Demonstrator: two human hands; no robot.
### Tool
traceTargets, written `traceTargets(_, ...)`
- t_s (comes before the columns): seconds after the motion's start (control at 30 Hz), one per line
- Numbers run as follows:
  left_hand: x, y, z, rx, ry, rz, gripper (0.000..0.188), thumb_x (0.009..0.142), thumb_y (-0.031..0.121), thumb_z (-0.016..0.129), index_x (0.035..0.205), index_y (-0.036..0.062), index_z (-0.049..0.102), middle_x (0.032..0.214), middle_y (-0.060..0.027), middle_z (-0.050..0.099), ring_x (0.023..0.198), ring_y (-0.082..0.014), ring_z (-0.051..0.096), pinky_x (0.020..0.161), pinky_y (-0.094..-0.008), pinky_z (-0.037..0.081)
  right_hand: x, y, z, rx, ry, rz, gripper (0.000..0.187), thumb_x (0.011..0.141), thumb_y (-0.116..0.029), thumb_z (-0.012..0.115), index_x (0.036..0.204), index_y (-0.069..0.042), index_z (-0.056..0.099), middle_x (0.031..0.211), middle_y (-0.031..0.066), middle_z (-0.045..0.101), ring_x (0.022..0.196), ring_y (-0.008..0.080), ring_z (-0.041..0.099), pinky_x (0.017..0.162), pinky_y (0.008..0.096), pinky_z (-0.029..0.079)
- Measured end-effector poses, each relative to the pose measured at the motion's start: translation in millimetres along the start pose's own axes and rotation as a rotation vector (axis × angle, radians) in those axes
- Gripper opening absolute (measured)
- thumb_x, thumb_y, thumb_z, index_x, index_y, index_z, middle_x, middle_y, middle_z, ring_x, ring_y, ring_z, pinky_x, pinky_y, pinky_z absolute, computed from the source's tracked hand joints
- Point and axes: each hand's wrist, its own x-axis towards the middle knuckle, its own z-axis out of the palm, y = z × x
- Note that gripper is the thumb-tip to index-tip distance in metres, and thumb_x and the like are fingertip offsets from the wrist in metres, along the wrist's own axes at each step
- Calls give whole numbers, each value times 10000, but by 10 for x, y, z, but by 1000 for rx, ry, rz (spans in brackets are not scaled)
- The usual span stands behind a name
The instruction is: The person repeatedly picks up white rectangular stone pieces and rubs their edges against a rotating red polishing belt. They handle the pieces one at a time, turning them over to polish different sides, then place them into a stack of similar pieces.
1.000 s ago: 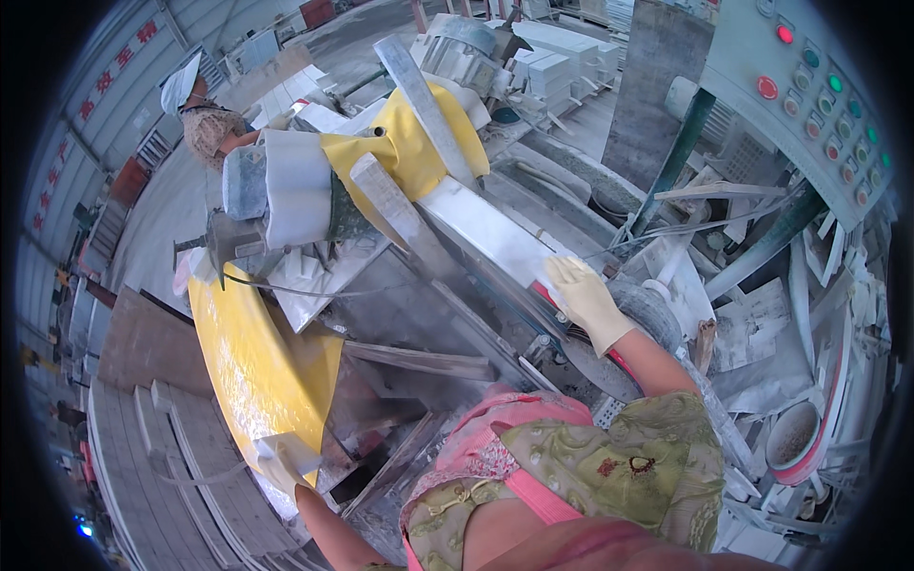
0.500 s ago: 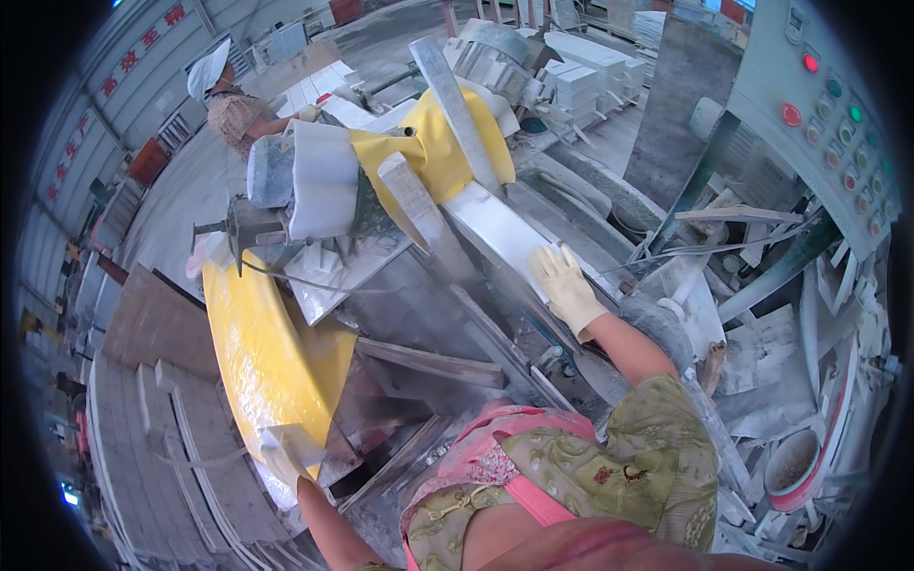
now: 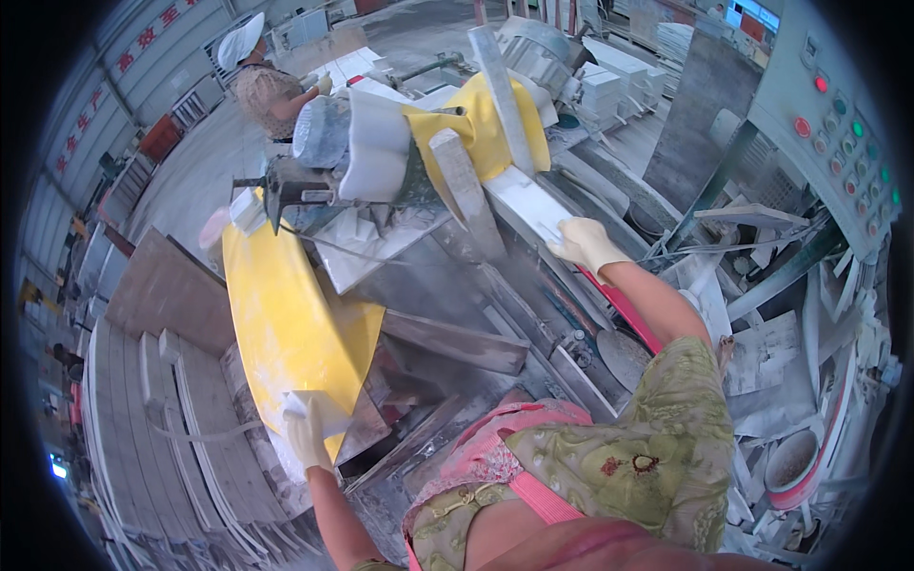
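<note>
My right hand (image 3: 585,246), in a pale glove, has its fingers curled at the near end of a long white stone slab (image 3: 526,202). The slab's far end runs under a yellow sheet (image 3: 486,119) draped on the machine. To the left, my gloved left hand (image 3: 307,436) grips a small white slab piece (image 3: 326,407). That piece rests on the lower part of a long yellow cover (image 3: 286,324); the fingers' undersides are hidden.
Two upright bars (image 3: 466,190) stand beside the slab. A motor (image 3: 324,133) juts out at the machine's left. A control panel (image 3: 828,133) hangs at right. Stacked grey strips (image 3: 181,428) lie at lower left. Another person (image 3: 271,90) works at the far left.
The white slab has slid away under the yellow sheet, baring a red strip behind it. My right hand went from lying flat on it to curling at its end. The view has shifted slightly.
</note>
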Motion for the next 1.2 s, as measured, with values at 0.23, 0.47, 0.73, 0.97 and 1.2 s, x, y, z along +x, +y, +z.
traceTargets(0.23,-76,239,67,53,121,-86,568,1002,473,565,1158,-71,509,1022,-320,693,972,-464,669,852,-501,495,-345,-2455,363,1883,-420,-29,311,993,-327,654,1050,-30,724,878,-2,711,749,92,651,687,278,512)
traceTargets(0.47,-70,159,117,167,199,-66,612,1019,532,507,1183,-57,515,1038,-340,689,984,-492,661,835,-534,503,-802,-4453,1014,1257,-267,38,404,890,-417,726,1128,-91,720,961,125,752,891,304,726,794,420,546)
traceTargets(0.73,241,2,28,-345,-57,-204,692,1004,577,548,1156,-96,586,1059,-253,707,955,-336,699,826,-413,537,-931,-4208,669,949,-547,-564,762,860,-418,699,1440,-2,433,1224,228,656,1147,384,641,950,456,518)
traceTargets(0.97,1,257,228,-216,221,-160,817,842,372,801,1426,-76,447,1281,-222,626,1133,-289,632,963,-392,502,-777,-4067,1124,701,-198,-857,637,884,-346,693,1357,48,529,1063,205,709,949,389,705,810,448,574)
traceTargets(1.2,-50,375,243,-301,237,-189,814,860,403,789,1447,-44,444,1334,-221,609,1177,-318,619,989,-411,493,-709,-4293,1390,675,-41,-864,238,962,-207,538,1051,5,601,913,223,676,846,405,689,714,490,546)
